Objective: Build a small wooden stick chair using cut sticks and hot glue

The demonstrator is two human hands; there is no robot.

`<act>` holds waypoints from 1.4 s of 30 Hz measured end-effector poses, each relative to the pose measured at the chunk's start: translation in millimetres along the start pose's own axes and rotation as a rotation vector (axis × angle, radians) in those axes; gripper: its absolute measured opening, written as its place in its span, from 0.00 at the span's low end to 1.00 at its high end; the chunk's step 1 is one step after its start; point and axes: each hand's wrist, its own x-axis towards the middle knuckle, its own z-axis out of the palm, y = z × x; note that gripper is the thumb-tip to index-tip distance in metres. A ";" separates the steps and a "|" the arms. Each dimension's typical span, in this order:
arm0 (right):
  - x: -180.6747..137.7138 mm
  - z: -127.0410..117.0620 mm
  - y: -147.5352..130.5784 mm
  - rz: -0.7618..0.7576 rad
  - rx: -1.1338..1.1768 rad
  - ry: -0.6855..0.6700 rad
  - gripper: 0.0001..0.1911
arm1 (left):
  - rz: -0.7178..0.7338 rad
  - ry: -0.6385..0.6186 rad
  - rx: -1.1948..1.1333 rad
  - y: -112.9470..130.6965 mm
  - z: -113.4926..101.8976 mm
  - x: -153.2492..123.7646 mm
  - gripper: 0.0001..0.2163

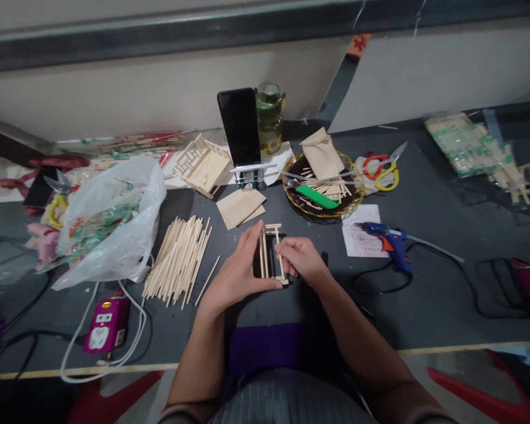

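Near the front of the dark table, a small rectangular frame of wooden sticks (265,253) is held between my hands. My left hand (237,265) spans its left side, with the thumb along the near end and the fingers at the far end. On the other side, my right hand (302,259) pinches the frame's right-hand stick between thumb and fingers. To the left lies a spread pile of loose wooden sticks (179,259), with one single stick (207,280) apart from it. A blue glue gun (391,241) rests to the right on a sheet of paper (362,218).
Behind are a black phone (239,126) on a stand, a green bottle (269,118), a built stick model (203,165), folded sandpaper-like sheets (238,207) and a basket (322,213) with a green brush. Scissors (382,174) lie beyond. A plastic bag (115,224) and purple power strip (107,324) are left.
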 end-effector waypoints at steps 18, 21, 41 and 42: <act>-0.6 1.1 -0.7 0.010 0.009 0.012 0.16 | 0.010 0.004 0.007 -2.4 1.3 -0.2 0.55; -0.2 0.7 0.0 0.006 0.004 0.010 0.17 | 0.009 0.003 -0.001 -2.6 1.6 -0.3 0.55; -0.3 0.3 -0.2 -0.008 0.002 -0.003 0.16 | -0.002 -0.003 0.002 -1.0 0.5 -0.5 0.55; -0.3 0.3 -0.1 -0.007 0.004 -0.003 0.16 | -0.004 -0.003 0.001 -1.0 0.5 -0.5 0.54</act>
